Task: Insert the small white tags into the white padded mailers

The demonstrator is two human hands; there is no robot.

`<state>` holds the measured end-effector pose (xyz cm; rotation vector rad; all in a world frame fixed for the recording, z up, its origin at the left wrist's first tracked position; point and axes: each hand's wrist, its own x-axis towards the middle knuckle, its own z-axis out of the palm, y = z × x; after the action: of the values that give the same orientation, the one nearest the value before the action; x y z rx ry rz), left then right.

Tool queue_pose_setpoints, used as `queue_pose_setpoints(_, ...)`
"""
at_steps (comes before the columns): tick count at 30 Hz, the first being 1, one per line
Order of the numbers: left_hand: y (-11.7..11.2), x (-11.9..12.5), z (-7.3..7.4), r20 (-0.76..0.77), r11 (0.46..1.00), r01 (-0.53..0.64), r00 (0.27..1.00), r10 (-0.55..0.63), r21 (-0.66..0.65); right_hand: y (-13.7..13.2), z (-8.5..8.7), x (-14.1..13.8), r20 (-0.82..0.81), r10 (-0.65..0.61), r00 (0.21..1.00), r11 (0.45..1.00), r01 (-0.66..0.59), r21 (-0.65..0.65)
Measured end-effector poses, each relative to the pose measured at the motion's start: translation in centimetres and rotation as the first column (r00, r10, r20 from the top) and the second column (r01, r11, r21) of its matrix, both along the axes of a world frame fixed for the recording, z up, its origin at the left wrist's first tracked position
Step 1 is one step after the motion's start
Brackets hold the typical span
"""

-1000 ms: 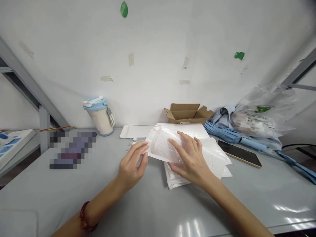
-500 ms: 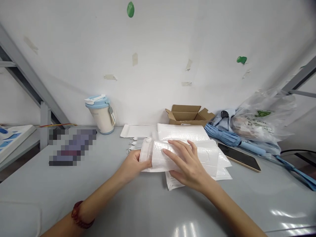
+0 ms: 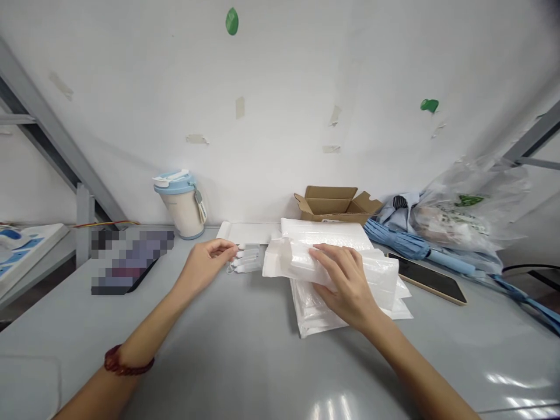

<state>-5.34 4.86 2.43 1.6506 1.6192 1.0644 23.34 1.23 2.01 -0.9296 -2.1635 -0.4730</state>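
Note:
In my right hand [image 3: 343,280] is a white bubble mailer [image 3: 284,256], gripped with the thumb below and the fingers over its top. Its flap end points left, raised over more white bubble mailers [image 3: 306,318] stacked on the table. My left hand [image 3: 207,265] has thumb and forefinger pinched together at the ends of several small, slim white pieces with thin loops [image 3: 248,261]. These lie in a row left of the mailer. Whether one is between the fingertips cannot be made out.
A grey table [image 3: 227,361] meets a white wall. At the back stand a cream cup with blue lid [image 3: 181,204] and an open cardboard box [image 3: 335,205]. On the right lie a phone [image 3: 431,280], a blue umbrella [image 3: 406,242] and a plastic bag [image 3: 464,216]. A pixelated dark object [image 3: 131,262] lies left.
My left hand has let go of the mailer's flap end and moved up and left to the small white pieces. My right hand keeps the mailer, now tilted and shifted slightly right.

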Motion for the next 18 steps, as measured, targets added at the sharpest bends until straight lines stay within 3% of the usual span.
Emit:
queue_pose_setpoints(3, 1.1, -2.0, -0.6, -0.341, 0.997, 0.068, 0.938, -0.053, 0.032, 0.1, -0.1, 0.0, -0.013, 0.002, 1.000, 1.000, -0.002, 0.005)
queue_pose_setpoints(5, 1.6, -2.6, -1.1, -0.420, 0.990, 0.141, 0.898, -0.133, -0.013, 0.2, -0.1, 0.0, -0.015, -0.001, 1.000, 1.000, 0.002, 0.005)
queue_pose_setpoints(8, 1.7, -2.8, -1.6, -0.431, 0.981, 0.175, 0.881, -0.194, -0.082, 0.2, -0.2, 0.0, -0.022, -0.001, 1.000, 1.000, 0.002, 0.003)
queue_pose_setpoints(11, 1.5, -2.4, -1.6, -0.416, 0.979, 0.191, 0.887, -0.201, -0.068, 0.2, -0.2, 0.0, -0.023, 0.008, 1.000, 1.000, -0.008, 0.000)
queue_pose_setpoints(15, 1.0, -2.0, -0.6, -0.346, 0.978, 0.208, 0.916, -0.201, -0.016, 0.1, -0.2, -0.1, -0.016, -0.009, 1.000, 1.000, 0.009, 0.002)
queue_pose_setpoints(18, 0.7, -2.0, 0.5, -0.236, 0.989, 0.143, 0.963, -0.128, 0.046, 0.1, -0.2, -0.1, 0.017, -0.045, 0.999, 0.998, 0.045, 0.035)
